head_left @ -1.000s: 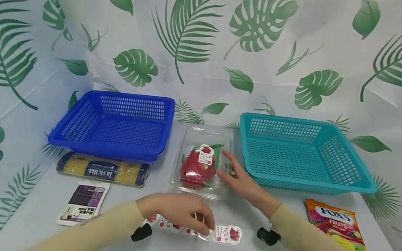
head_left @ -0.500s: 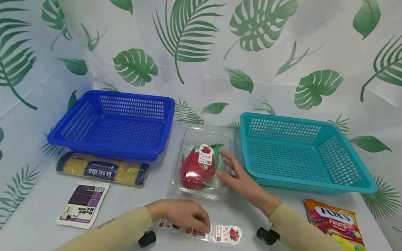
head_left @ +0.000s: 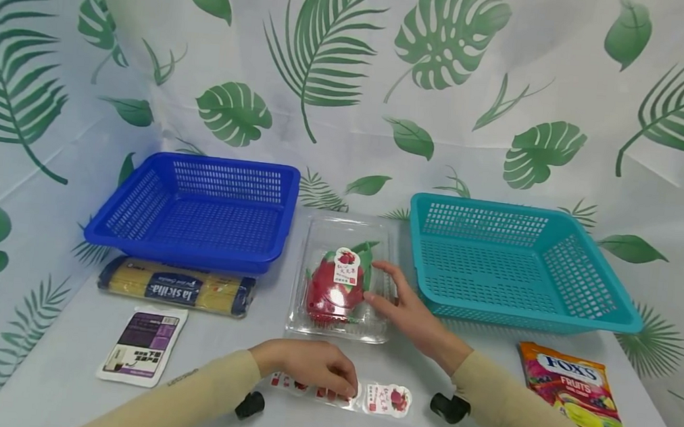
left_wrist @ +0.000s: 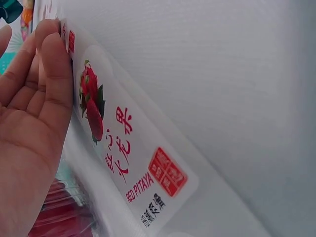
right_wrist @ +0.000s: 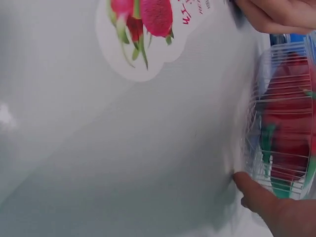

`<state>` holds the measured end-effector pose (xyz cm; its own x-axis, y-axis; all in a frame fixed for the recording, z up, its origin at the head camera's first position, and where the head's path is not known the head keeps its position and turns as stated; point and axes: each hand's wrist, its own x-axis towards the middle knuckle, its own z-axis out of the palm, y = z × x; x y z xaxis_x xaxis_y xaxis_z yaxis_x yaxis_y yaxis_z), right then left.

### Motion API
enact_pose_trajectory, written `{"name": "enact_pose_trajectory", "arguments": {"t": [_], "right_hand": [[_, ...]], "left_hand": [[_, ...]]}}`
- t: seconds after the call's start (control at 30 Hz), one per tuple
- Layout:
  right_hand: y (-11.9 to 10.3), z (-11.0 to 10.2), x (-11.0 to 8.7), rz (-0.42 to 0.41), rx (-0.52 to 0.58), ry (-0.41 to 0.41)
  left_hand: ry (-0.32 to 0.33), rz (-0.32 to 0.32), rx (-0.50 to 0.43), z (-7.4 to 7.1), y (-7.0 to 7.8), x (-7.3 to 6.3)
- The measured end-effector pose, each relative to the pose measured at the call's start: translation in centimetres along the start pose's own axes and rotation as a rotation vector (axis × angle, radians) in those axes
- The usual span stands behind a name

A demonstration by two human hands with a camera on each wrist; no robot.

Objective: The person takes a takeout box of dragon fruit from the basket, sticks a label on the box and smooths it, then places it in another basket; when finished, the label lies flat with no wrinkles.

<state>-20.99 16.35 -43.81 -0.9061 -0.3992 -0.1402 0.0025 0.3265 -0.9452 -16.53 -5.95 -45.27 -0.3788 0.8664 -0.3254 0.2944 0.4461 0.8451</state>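
Observation:
A clear plastic clamshell box (head_left: 381, 312) with a red dragon fruit (head_left: 325, 293) inside lies mid-table. On its lid is a white dragon fruit label (head_left: 346, 266). My right hand (head_left: 415, 315) is at the box's right side, with thumb and forefinger spread against it; the right wrist view shows the thumb (right_wrist: 254, 192) low by its wall. In front of the box lies a strip of red pitaya stickers (head_left: 388, 400). My left hand (head_left: 310, 365) rests on this strip with bent fingers. In the left wrist view its fingertips touch the strip, and the thumb stands apart from them.
A blue basket (head_left: 192, 254) stands back left and a teal basket (head_left: 504, 316) back right. A pasta packet (head_left: 177, 287) and a white-and-purple pouch (head_left: 143, 347) lie at left. A Fox's candy bag (head_left: 576, 397) lies at right. Leaf-print cloth hangs behind.
My left hand has moved right along the sticker strip, then stayed there. The clamshell box has turned slightly under my right hand, its label shifting a little left and nearer.

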Motion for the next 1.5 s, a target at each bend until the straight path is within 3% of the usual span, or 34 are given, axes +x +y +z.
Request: {"name": "enact_pose_trajectory", "arguments": {"t": [0.3, 0.43, 0.6, 0.67, 0.7, 0.77, 0.83, 0.9, 0.93, 1.03, 1.13, 1.23, 1.37, 1.5], "right_hand": [[0.2, -0.2, -0.1, 0.003, -0.02, 0.0], [0.2, -0.4, -0.3, 0.013, -0.021, -0.008], [0.1, -0.5, -0.4, 0.023, -0.013, -0.031], [0.0, -0.6, -0.4, 0.028, -0.016, -0.043], [0.0, -0.5, -0.3, 0.031, -0.017, -0.05], [0.0, -0.5, -0.3, 0.035, -0.024, -0.058], [0.0, -0.6, -0.3, 0.042, -0.036, -0.058], [0.0, -0.6, -0.3, 0.051, -0.045, -0.051], [0.0, -0.6, -0.3, 0.055, -0.049, -0.048], [0.1, -0.6, -0.2, 0.068, -0.051, -0.048], [0.1, -0.6, -0.2, 0.069, -0.058, -0.042], [0.1, -0.6, -0.1, 0.07, -0.068, -0.035], [0.1, -0.5, 0.0, 0.076, -0.078, -0.03], [0.1, -0.4, -0.2, 0.067, -0.064, -0.025]], "left_hand": [[-0.003, 0.0, 0.029, 0.0, 0.2, 0.0], [0.02, 0.095, 0.123, -0.2, 1.3, -0.5], [0.123, 0.215, 0.147, -1.1, 3.6, -1.7], [0.209, 0.285, 0.163, -1.5, 4.5, -2.3], [0.283, 0.333, 0.189, -1.7, 4.9, -2.6], [0.492, 0.424, 0.251, -2.0, 5.5, -3.1], [0.756, 0.455, 0.332, -2.2, 5.7, -3.5], [0.99, 0.398, 0.383, -2.4, 5.6, -3.6], [1.068, 0.352, 0.382, -2.5, 5.4, -3.7], [1.187, 0.176, 0.376, -2.5, 4.1, -3.6], [1.198, 0.056, 0.314, -2.5, 2.7, -3.5], [1.175, -0.016, 0.229, -2.6, 1.6, -3.3], [1.119, -0.084, 0.067, -2.8, 0.7, -3.2], [1.089, -0.112, -0.058, -2.8, 0.6, -3.2]]}}
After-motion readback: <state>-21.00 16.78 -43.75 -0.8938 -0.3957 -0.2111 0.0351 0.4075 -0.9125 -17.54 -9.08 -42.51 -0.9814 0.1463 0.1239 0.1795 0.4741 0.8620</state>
